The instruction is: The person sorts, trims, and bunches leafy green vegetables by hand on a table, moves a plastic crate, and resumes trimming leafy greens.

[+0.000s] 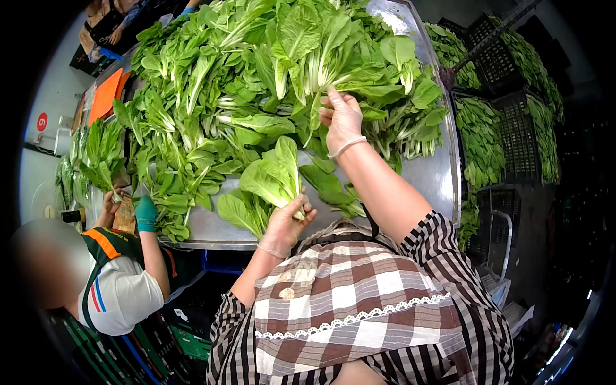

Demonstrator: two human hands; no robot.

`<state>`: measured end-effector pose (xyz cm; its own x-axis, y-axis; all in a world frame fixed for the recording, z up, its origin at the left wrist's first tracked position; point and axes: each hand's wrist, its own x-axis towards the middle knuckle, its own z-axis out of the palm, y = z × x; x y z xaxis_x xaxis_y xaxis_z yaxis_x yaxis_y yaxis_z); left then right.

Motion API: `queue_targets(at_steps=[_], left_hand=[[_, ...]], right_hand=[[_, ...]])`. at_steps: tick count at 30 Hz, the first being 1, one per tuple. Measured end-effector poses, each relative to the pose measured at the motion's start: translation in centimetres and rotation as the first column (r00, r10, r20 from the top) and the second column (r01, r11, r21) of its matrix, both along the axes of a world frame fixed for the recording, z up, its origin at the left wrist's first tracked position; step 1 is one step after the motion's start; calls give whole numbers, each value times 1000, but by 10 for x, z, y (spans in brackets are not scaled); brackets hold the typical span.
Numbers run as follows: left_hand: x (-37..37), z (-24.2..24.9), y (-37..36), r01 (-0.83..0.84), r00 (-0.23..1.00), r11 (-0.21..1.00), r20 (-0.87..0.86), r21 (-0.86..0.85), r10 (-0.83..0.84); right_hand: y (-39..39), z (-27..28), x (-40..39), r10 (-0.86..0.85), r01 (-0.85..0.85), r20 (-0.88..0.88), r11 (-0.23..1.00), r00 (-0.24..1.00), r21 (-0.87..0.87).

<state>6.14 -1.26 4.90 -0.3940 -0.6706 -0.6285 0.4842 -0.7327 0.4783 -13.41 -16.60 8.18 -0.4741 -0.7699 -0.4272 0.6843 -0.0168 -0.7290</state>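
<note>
My left hand (286, 226), in a thin clear glove, is closed round the white stem end of a leafy green bunch (273, 176), whose leaves point up and away. Farther forward, my right hand (342, 119), also gloved, has its fingers bent together at the lower edge of the leafy pile (314, 51). A thin leaf hangs beside its fingertips, and whether they grip it is hard to make out. Loose leaves (240, 212) lie on the metal table (428, 183) just left of the bunch.
A co-worker (125, 282) at the left holds another bunch (102, 151); one hand wears a teal glove. More people stand at the far left. Black crates (513, 131) of greens are stacked right of the table, near a metal handle (507, 237). An orange sheet (106, 95) lies at the left.
</note>
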Motion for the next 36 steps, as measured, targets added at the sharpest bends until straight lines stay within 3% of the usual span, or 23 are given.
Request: queue_targets(at_steps=[12,13,16,20,24,28,32,33,34,36], left_hand=[[-7,27,4,12,998,980,67,-200,2],[-8,30,5,16,997,975,73,-221,1],[-4,24,8,-70,984,974,146,-218,104],[0,13,10,-103,980,972,147,-210,136],[-13,14,7,-108,981,969,137,-224,141],[-15,13,6,-122,964,959,201,-255,176],[15,-23,11,-120,862,933,430,-340,268],[34,-38,14,-102,863,953,452,-286,228],[37,-29,20,-152,830,972,512,-176,223],[78,-54,29,-103,893,994,436,-44,112]], right_hand=[[22,8,-16,0,-5,-41,993,999,-118],[30,7,-19,23,-33,-110,995,994,-96],[65,-5,-24,54,-129,-294,962,954,-242],[120,-13,-22,148,-227,-410,962,900,-151],[156,-30,-20,398,-443,-311,892,863,-87],[173,-38,-22,433,-487,-328,867,840,-102],[195,-67,-60,316,-356,-544,934,777,34],[206,-71,-73,228,-260,-519,965,824,11],[224,-74,-94,158,-155,-589,986,792,56],[254,-80,-129,75,20,-715,992,695,123]])
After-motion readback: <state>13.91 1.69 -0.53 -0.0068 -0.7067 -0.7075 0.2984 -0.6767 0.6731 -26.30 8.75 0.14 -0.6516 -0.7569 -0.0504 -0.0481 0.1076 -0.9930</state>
